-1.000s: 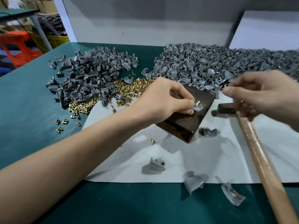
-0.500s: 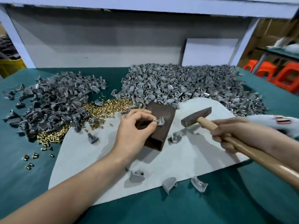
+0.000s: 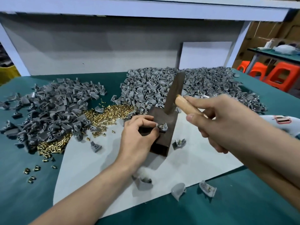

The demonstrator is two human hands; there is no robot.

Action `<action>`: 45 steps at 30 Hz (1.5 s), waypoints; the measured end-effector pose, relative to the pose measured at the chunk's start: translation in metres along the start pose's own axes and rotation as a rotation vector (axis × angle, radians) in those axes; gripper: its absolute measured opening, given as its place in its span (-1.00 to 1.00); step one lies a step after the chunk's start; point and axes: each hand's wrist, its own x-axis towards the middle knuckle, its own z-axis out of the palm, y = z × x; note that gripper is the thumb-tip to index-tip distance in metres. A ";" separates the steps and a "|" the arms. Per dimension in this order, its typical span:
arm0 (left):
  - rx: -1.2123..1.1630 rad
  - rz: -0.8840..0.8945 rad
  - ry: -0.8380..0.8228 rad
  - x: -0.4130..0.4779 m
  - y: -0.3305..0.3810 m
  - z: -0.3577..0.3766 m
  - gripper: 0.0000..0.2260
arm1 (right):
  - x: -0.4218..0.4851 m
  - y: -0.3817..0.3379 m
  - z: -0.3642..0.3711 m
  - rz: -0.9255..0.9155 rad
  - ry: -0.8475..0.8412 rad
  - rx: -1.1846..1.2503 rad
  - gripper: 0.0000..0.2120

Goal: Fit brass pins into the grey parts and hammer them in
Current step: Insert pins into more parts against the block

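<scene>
Hammering step in hand. Pinching a grey part (image 3: 162, 127) on the dark block (image 3: 168, 118) with the left hand (image 3: 138, 137); gripping the hammer (image 3: 175, 93) by its wooden handle with the right hand (image 3: 217, 125), head poised above. Seated in it, a brass pin (image 3: 161, 125), roughly upright, long axis near vertical. Next, presumably: a square downward blow, clear of fingertips.

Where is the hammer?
In the head view, centre-right: the right hand holds the hammer raised over the dark block, where the left hand pinches a grey part.
</scene>
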 end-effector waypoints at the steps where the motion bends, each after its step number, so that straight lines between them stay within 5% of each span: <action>1: -0.014 -0.012 -0.002 -0.001 0.000 0.000 -0.84 | 0.000 0.000 -0.001 -0.013 0.016 -0.009 -0.72; 7: -0.064 0.006 0.020 -0.001 -0.001 0.000 -0.78 | 0.000 -0.003 0.021 -0.037 -0.085 -0.145 -0.78; 12: -0.088 -0.023 0.010 -0.001 -0.001 0.001 -0.82 | -0.001 -0.012 -0.003 -0.117 0.079 -0.092 -0.69; 16: -0.063 0.008 0.018 -0.002 -0.001 0.000 -0.77 | -0.011 -0.004 0.016 -0.030 -0.045 -0.217 -0.75; 20: -0.101 -0.028 -0.002 -0.002 -0.002 0.001 -0.81 | -0.011 -0.003 0.006 -0.079 0.076 -0.151 -0.71; 24: -0.062 0.012 0.011 -0.002 -0.001 0.000 -0.77 | -0.014 -0.008 0.017 -0.048 -0.034 -0.232 -0.75; 45: -0.066 0.014 0.009 -0.001 0.000 -0.001 -0.73 | -0.007 -0.004 0.006 -0.020 0.013 -0.231 -0.75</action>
